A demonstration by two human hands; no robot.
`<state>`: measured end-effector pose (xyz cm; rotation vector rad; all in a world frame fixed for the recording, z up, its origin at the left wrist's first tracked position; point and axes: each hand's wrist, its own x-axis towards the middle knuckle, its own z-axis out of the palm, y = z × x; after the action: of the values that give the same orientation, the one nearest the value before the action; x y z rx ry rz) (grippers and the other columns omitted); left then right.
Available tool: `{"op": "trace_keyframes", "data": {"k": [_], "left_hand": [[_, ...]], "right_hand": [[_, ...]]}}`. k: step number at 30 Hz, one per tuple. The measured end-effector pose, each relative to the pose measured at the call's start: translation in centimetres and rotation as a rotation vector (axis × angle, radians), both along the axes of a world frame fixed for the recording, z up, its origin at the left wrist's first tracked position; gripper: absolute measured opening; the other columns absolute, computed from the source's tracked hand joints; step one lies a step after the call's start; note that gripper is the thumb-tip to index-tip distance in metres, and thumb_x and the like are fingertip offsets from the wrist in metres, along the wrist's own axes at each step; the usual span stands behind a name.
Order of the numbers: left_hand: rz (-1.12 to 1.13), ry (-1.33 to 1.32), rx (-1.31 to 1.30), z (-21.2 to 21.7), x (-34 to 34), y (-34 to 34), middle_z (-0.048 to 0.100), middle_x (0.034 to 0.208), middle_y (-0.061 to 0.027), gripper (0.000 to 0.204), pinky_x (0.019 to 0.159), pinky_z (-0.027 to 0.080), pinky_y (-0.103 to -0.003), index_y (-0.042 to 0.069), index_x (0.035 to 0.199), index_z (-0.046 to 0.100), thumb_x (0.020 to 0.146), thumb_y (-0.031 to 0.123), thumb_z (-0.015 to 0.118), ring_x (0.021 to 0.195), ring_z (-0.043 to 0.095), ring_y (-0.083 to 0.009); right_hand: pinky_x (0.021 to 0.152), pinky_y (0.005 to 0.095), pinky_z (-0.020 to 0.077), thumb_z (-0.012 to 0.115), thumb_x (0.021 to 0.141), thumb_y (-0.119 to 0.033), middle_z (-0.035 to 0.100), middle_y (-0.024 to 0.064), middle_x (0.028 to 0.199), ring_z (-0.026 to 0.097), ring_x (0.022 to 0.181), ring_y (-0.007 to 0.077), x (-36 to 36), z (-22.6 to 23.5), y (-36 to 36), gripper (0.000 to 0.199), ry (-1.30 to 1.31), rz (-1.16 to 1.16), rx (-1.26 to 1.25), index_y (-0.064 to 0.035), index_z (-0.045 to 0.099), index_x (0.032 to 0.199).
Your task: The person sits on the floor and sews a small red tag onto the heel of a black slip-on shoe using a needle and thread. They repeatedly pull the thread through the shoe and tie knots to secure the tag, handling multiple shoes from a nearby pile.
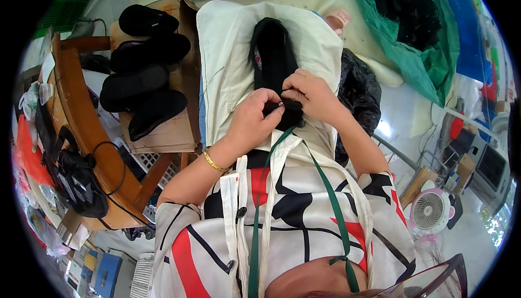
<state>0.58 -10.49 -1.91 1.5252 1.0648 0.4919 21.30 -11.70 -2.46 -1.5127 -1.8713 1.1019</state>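
Observation:
A black cloth shoe (pixel 275 70) lies on a cream cloth (pixel 222 43) spread over my lap, its toe pointing away from me. My left hand (pixel 254 118) pinches the near end of the shoe with thumb and forefinger. A small red and white bit shows at those fingertips, too small to name. From the other side my right hand (pixel 312 96), fingers curled in, grips the same end. Whether a fine tool or thread is between the fingers cannot be seen. A patterned lining shows along the shoe's left inner edge.
Several black shoes (pixel 149 81) rest on a cardboard box (pixel 163 143) at left, beside a wooden chair (pixel 81 130). A green sack (pixel 439 75) of dark items stands at far right. A black plastic bag (pixel 358 89) and pink fan (pixel 431 209) are on the right.

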Motion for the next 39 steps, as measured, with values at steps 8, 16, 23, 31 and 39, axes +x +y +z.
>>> {"op": "trace_keyframes", "data": {"k": [8, 16, 23, 31, 39], "left_hand": [[-0.162, 0.074, 0.195, 0.4, -2.6, 2.1, 0.065, 0.092, -0.0106, 0.018, 0.069, 0.049, -0.029, 0.000, 0.101, 0.063, 0.088, 0.011, 0.069, 0.076, 0.061, -0.0193], [-0.104, 0.019, 0.065, 1.0, -2.3, 1.8, 0.068, 0.091, -0.0120, 0.015, 0.072, 0.051, -0.032, 0.002, 0.100, 0.069, 0.085, 0.007, 0.071, 0.081, 0.064, -0.0252], [-0.122, 0.001, 0.102, 0.8, -2.4, 1.8, 0.067, 0.088, -0.0113, 0.013, 0.070, 0.051, -0.032, 0.001, 0.098, 0.070, 0.085, 0.005, 0.071, 0.079, 0.064, -0.0244], [-0.281, 0.067, 0.247, 2.4, -2.6, 2.2, 0.066, 0.087, -0.0120, 0.015, 0.067, 0.051, -0.033, 0.003, 0.099, 0.070, 0.084, 0.003, 0.071, 0.078, 0.064, -0.0271], [-0.265, 0.037, 0.367, 2.0, -4.1, 1.0, 0.068, 0.088, -0.0119, 0.020, 0.067, 0.053, -0.033, 0.004, 0.099, 0.072, 0.080, 0.001, 0.074, 0.079, 0.066, -0.0271]], "right_hand": [[0.066, 0.0258, 0.0467, 0.066, 0.092, -0.009, 0.058, -0.0004, 0.085, 0.056, 0.076, 0.0077, -2.5, -2.3, -1.7, 0.013, 0.530, -0.332, -0.411, -0.0044, 0.065, 0.104], [0.062, 0.0310, 0.0481, 0.071, 0.085, -0.012, 0.061, 0.0074, 0.079, 0.062, 0.071, 0.0222, -2.1, 2.0, -0.9, 0.008, 0.061, -0.049, 0.151, -0.0062, 0.069, 0.090], [0.058, 0.0312, 0.0473, 0.068, 0.091, -0.014, 0.063, 0.0066, 0.079, 0.062, 0.070, 0.0202, -3.2, 3.6, -0.7, 0.010, 0.162, -0.158, 0.502, -0.0046, 0.064, 0.089], [0.049, 0.0261, 0.0465, 0.052, 0.104, -0.023, 0.060, 0.0069, 0.066, 0.060, 0.055, 0.0152, 0.6, 5.2, -2.1, 0.018, 1.074, -0.371, -0.431, -0.0062, 0.053, 0.110], [0.109, 0.0536, 0.0442, 0.041, 0.105, -0.009, 0.041, 0.0048, 0.068, 0.046, 0.061, 0.0170, 23.8, 12.3, -5.8, 0.016, 1.314, -0.988, 0.520, -0.0021, 0.045, 0.091]]}}
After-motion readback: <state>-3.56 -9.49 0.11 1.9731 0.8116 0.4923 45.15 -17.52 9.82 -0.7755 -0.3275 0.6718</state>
